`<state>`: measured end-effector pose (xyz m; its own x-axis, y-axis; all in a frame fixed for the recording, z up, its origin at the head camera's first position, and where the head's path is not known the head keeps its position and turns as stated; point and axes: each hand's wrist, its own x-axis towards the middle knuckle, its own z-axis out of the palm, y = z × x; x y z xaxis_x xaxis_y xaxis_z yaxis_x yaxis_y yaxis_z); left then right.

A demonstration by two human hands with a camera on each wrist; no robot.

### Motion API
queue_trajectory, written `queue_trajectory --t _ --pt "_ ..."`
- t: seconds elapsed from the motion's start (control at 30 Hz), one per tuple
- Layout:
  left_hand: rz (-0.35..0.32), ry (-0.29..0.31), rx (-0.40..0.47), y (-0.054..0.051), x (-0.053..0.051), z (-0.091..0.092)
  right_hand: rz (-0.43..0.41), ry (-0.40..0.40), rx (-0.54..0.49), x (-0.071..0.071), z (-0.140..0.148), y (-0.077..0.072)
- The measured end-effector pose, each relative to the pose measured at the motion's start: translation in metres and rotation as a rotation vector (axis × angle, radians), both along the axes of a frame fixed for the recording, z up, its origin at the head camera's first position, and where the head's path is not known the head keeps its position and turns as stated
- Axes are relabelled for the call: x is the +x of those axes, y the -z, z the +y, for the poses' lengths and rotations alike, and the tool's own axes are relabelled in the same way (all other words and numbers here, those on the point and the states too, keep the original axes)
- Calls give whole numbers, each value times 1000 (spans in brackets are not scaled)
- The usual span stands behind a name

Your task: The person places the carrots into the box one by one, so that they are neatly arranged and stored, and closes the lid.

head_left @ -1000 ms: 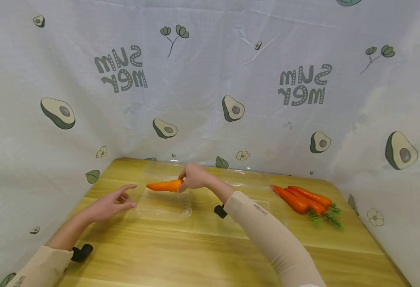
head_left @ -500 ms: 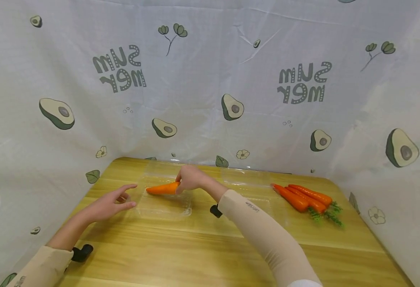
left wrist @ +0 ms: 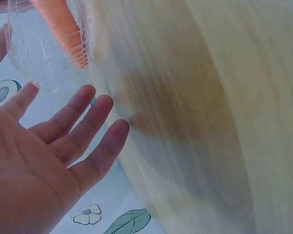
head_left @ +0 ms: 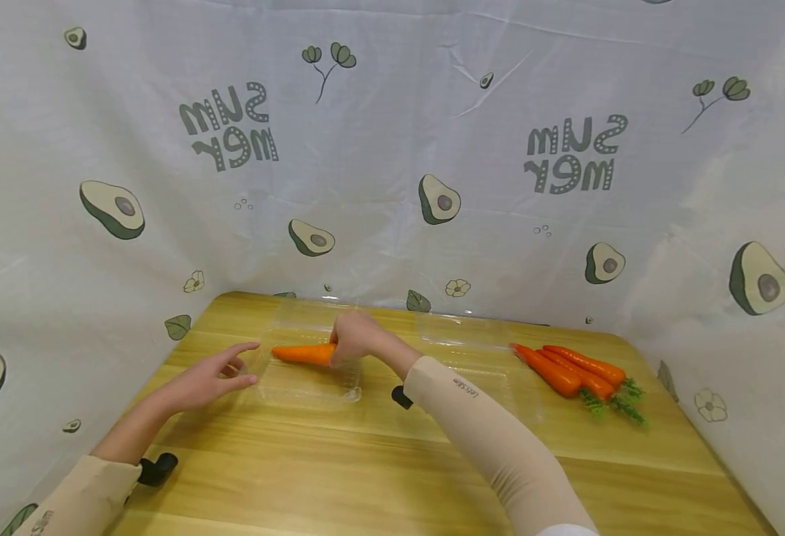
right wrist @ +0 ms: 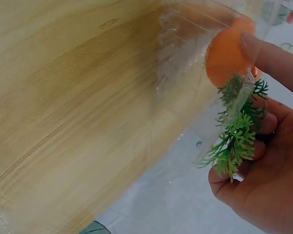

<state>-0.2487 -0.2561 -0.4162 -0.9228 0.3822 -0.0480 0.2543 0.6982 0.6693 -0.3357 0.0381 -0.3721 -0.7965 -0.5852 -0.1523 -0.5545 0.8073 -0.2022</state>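
A carrot (head_left: pixel 302 353) lies low within a clear plastic container (head_left: pixel 308 394) at the table's left, its tip pointing left. My right hand (head_left: pixel 359 335) grips the carrot's thick end; in the right wrist view the thumb presses the orange top (right wrist: pixel 229 58), and green leaves (right wrist: pixel 237 141) hang by the fingers. Beside the container's left edge is my left hand (head_left: pixel 211 381), fingers spread and loosely bent, holding nothing. In the left wrist view, the palm of the left hand (left wrist: pixel 49 146) shows near the clear wall; whether a fingertip touches it I cannot tell.
A second clear plastic container (head_left: pixel 489 372) stands right of the first, partly behind the right forearm. Several carrots (head_left: pixel 570 372) with green tops lie together on the wooden table (head_left: pixel 339 469) at the right. A patterned cloth (head_left: pixel 379 149) hangs behind and at the sides.
My right hand has moved slightly down and left, bringing the carrot lower in the container. The left hand has stayed in nearly the same place.
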Motion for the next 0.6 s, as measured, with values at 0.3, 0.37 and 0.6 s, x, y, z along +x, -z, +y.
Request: queue_trajectory --t 0.3,0.37,0.6 --pt "8 1 4 0 1 1 32 39 113 5 -4 3" --pt "9 3 6 -1 1 1 43 46 131 6 -5 3" --pt "4 2 9 1 0 1 64 68 135 7 -5 4"
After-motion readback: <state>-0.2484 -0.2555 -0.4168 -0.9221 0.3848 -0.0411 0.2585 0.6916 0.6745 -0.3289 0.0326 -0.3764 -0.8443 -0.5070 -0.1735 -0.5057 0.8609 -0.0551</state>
